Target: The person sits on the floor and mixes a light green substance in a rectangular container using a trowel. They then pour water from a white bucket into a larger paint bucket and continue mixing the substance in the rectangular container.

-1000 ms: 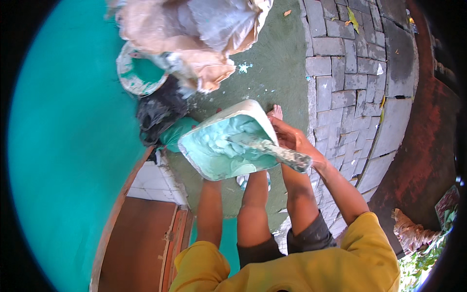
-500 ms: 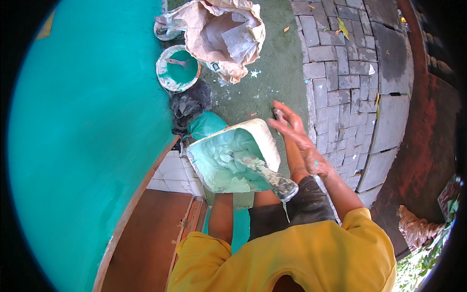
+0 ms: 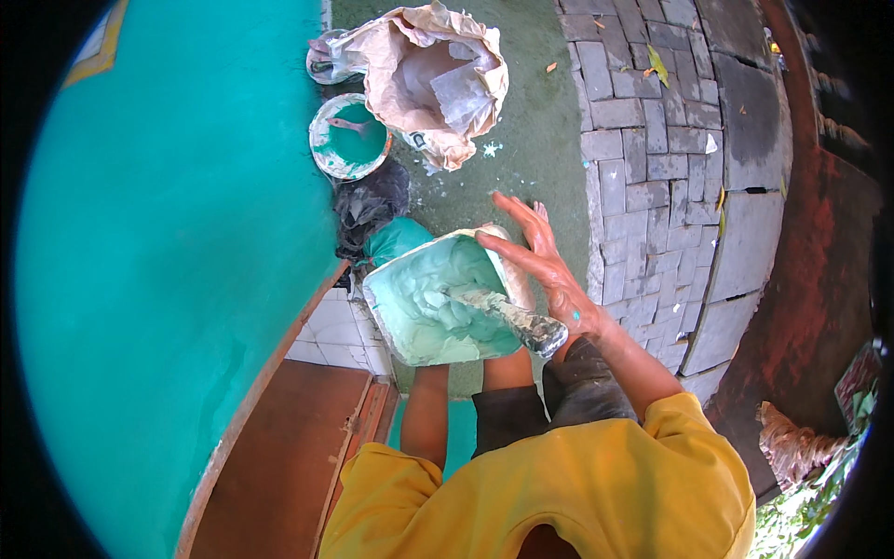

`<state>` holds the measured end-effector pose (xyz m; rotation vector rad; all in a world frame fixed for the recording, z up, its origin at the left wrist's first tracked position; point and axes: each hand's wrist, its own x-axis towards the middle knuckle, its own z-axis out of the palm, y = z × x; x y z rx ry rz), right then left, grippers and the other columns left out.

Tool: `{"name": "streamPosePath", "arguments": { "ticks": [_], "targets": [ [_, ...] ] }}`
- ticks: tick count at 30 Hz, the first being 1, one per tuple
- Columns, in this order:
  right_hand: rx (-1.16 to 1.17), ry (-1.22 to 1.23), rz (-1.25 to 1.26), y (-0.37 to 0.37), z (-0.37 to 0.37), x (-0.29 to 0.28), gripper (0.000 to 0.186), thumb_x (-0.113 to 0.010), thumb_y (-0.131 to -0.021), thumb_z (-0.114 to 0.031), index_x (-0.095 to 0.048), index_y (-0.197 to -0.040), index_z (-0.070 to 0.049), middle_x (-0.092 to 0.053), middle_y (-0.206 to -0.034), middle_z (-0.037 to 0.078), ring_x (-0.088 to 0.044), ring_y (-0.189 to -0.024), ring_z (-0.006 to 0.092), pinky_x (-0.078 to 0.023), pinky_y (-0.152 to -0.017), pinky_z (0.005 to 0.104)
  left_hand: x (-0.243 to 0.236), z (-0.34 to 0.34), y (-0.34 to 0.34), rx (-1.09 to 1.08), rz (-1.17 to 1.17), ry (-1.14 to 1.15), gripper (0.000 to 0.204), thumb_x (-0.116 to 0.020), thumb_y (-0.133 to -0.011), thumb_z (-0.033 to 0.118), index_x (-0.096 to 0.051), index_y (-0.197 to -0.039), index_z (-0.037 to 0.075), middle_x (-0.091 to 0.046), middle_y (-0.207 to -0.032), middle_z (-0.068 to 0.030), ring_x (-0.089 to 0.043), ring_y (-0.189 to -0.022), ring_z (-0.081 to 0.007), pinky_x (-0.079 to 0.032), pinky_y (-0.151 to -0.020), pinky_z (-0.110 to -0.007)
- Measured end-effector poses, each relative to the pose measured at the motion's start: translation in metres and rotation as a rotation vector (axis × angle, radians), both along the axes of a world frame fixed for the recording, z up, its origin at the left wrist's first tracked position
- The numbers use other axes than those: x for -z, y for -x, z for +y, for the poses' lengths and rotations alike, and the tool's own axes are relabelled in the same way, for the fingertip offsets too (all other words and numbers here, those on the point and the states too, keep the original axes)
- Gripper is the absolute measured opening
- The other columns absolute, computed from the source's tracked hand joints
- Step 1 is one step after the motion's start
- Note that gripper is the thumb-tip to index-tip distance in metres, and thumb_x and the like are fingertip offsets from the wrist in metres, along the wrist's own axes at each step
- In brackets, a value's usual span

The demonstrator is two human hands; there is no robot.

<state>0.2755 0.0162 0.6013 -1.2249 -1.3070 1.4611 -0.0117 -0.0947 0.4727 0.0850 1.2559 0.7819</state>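
A white rectangular tub (image 3: 384, 347), smeared with pale green paste (image 3: 428, 303), is tilted in front of my body. A putty knife (image 3: 535, 328) with a paste-crusted handle lies in it, the handle sticking out over the near right corner. My left forearm (image 3: 428, 410) runs up under the tub, which hides my left hand and its fingers. My right hand (image 3: 549, 275) is open at the tub's right side, fingers stretched out. One digit overlaps the far right rim; whether it touches cannot be made out. A spot of green marks the right wrist.
A paint bucket (image 3: 326, 158) with green paint and a brush stands by the turquoise wall (image 3: 186, 214). Beside it are an opened paper sack (image 3: 382, 79), a black plastic bag (image 3: 372, 205) and a green bag (image 3: 396, 239). Grey paving (image 3: 643, 168) lies to the right; a brown door (image 3: 279, 447) is lower left.
My right hand has moved left and closer, from beside the tub to its far right rim. The tub has shifted slightly, with the putty knife still in it.
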Motion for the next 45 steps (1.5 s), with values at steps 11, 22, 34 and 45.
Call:
{"name": "streamPosePath", "arguments": {
  "ticks": [11, 22, 34, 45],
  "targets": [
    [0.032, 0.014, -0.065, -0.020, -0.015, -0.023, 0.092, -0.012, -0.081, -0.079, -0.056, -0.128, -0.013, -0.025, -0.148, 0.022, -0.012, -0.139, 0.0398, -0.003, -0.110, 0.0568, -0.015, 0.004, -0.025, -0.051, -0.012, -0.041, 0.050, -0.042, -0.095, 0.039, -0.041, -0.134, 0.007, -0.049, -0.134, -0.0107, -0.048, -0.121, -0.0247, -0.038, -0.103, -0.042],
    [0.310, -0.120, -0.134, -0.042, -0.045, -0.072, 0.083, -0.024, -0.080, -0.080, -0.048, -0.123, -0.014, -0.017, -0.147, 0.028, -0.016, -0.138, 0.0423, -0.010, -0.109, 0.0562, -0.034, 0.029, -0.052, -0.139, -0.057, -0.141, 0.051, -0.042, -0.095, 0.039, -0.040, -0.135, 0.007, -0.048, -0.134, -0.0108, -0.047, -0.121, -0.0246, -0.038, -0.104, -0.042],
    [-0.241, -0.343, -0.922, -0.038, -0.034, -0.090, 0.071, -0.047, -0.079, -0.070, -0.049, -0.135, -0.026, -0.011, -0.149, 0.031, 0.000, -0.138, 0.0491, -0.002, -0.108, 0.0625, -0.039, 0.077, -0.107, -0.232, -0.203, -0.271, 0.051, -0.042, -0.096, 0.038, -0.039, -0.135, 0.007, -0.047, -0.135, -0.0109, -0.047, -0.122, -0.0246, -0.037, -0.104, -0.041],
    [-0.375, -0.669, -1.096, -0.061, 0.061, -0.220, 0.051, -0.073, -0.070, -0.025, -0.058, -0.117, -0.011, -0.047, -0.129, 0.019, -0.041, -0.124, 0.0332, -0.032, -0.107, 0.0470, -0.110, 0.048, -0.090, -0.224, -0.229, -0.310, 0.051, -0.042, -0.096, 0.038, -0.038, -0.136, 0.007, -0.047, -0.135, -0.0109, -0.046, -0.122, -0.0246, -0.037, -0.104, -0.041]
  ]
}}
